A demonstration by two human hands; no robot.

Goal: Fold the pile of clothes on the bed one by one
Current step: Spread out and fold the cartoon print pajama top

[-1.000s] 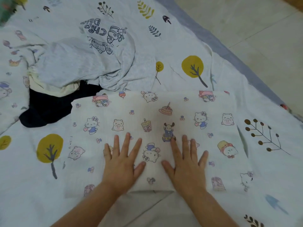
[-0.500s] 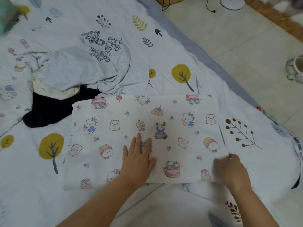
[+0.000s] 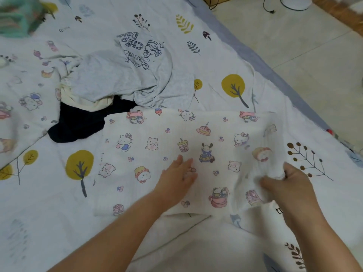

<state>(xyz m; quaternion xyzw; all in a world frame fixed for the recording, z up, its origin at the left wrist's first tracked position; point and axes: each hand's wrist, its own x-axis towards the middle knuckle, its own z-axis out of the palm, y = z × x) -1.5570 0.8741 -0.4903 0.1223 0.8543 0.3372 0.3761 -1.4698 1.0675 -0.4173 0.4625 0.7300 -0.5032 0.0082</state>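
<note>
- Two hands work the cartoon-print garment (image 3: 176,146), which lies on the bed sheet (image 3: 39,222) just in front of the unfolded pile.
- Change: a second ago both hands pressed flat, side by side, on the garment's near middle. The right hand (image 3: 290,185) has since moved to the garment's right end and now pinches that edge, lifting it off the sheet; its fingers are curled into the cloth.
- The left hand (image 3: 176,177) stays on the garment's middle, fingers straight and pressing down, acting as an anchor.
- Meaning for the task: smoothing appears complete; the next fold, right end over toward the left, is judged to be starting.
- Orientation: the garment's long axis runs left to right across the view; the left end lies flat, the right end is raised and rumpled.
- Behind the garment, a grey printed shirt (image 3: 125,75), a cream item (image 3: 82,101) and a dark garment (image 3: 78,122) remain unfolded.
</note>
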